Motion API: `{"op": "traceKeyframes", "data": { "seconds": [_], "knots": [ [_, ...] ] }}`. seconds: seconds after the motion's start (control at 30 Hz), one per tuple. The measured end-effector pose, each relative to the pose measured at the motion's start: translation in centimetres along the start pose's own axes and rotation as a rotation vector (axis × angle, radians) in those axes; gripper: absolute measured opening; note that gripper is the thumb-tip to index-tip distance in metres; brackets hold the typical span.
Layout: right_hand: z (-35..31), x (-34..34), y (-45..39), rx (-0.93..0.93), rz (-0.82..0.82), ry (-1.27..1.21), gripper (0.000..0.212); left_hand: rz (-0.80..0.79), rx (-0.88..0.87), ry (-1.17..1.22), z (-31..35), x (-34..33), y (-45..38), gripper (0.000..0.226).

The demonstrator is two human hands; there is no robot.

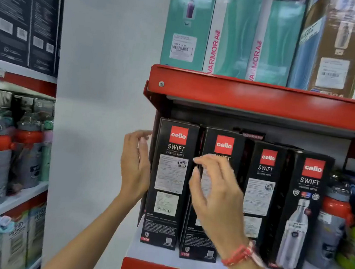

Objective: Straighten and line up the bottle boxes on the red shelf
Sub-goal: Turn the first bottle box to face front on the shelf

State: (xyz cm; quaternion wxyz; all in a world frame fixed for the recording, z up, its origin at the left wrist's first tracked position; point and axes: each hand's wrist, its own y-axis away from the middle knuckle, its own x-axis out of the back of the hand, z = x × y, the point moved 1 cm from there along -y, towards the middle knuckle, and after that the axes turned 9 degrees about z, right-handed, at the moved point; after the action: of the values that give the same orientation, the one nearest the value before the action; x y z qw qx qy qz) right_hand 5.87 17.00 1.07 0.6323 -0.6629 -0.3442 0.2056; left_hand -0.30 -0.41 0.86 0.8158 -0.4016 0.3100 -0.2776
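Boxes, four, black card, tall and narrow, standing upright in a row on the white deck of the red shelf (263,99), lower tier. We count first box (170,184) at the shelf's left end, second box (207,194) just beside it and partly hidden, third box (262,187), and fourth box (302,213) showing the bottle picture. The fronts do not sit flush: they step forward from left to right and the faces turn by differing amounts, so the row reads uneven. A further dark box top shows behind; we cannot tell more.

Hands: our left hand (135,165) is spread, palm turned toward the outer side of the first box, close to it or just touching; which, we cannot tell. Our right hand (212,192) hovers before the second box, fingers loosely spread and curled, holding nothing. A red band sits on its wrist.

Handling, as we judge it: card walls stiff at edges and corners, softer at mid-panel; likely weighted by a steel bottle inside, so firm to slide but top-heavy and apt to tip. Printed surface looks smooth, possibly slick. Best purchase is flat palms on opposite side walls low down, or fingertips on the vertical front edges; pushing at the top risks toppling neighbours.

Adjacent stock: loose bottles (331,227) to the right, near the fourth box.
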Motion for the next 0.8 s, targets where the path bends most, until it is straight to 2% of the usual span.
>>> {"op": "traceKeyframes", "data": {
  "seconds": [0.1, 0.13, 0.2, 0.3, 0.37, 0.43, 0.53, 0.63, 0.8],
  "knots": [
    [-0.1, -3.3, 2.0, -0.181, -0.153, 0.052, 0.038, -0.097, 0.284, 0.035, -3.3, -0.3, 0.6, 0.024],
    [-0.3, -4.3, 2.9, -0.256, -0.249, 0.103, 0.048, -0.164, 0.383, 0.034, -4.0, -0.3, 1.1, 0.023],
    [-0.7, -5.9, 4.2, -0.328, -0.339, 0.184, 0.063, -0.298, 0.522, 0.047, -5.5, -0.6, 1.9, 0.023],
    [-1.6, -7.4, 5.0, -0.418, -0.399, 0.219, 0.075, -0.481, 0.756, 0.091, -6.3, -1.1, 2.2, 0.034],
    [-2.2, -8.6, 5.2, -0.481, -0.415, 0.239, 0.081, -0.631, 0.85, 0.114, -6.6, -1.1, 2.5, 0.042],
    [-2.7, -9.5, 5.1, -0.525, -0.409, 0.249, 0.088, -0.685, 0.876, 0.137, -6.7, -0.9, 2.4, 0.048],
    [-3.2, -9.5, 4.6, -0.551, -0.412, 0.216, 0.098, -0.671, 0.808, 0.162, -6.0, 0.3, 1.8, 0.051],
    [-3.6, -8.4, 4.0, -0.503, -0.394, 0.144, 0.105, -0.613, 0.766, 0.179, -4.4, 2.4, 0.9, 0.047],
    [-3.0, -6.7, 2.7, -0.477, -0.36, -0.096, 0.116, -0.562, 0.627, 0.24, -1.6, 6.2, 0.6, 0.057]
  ]
}}
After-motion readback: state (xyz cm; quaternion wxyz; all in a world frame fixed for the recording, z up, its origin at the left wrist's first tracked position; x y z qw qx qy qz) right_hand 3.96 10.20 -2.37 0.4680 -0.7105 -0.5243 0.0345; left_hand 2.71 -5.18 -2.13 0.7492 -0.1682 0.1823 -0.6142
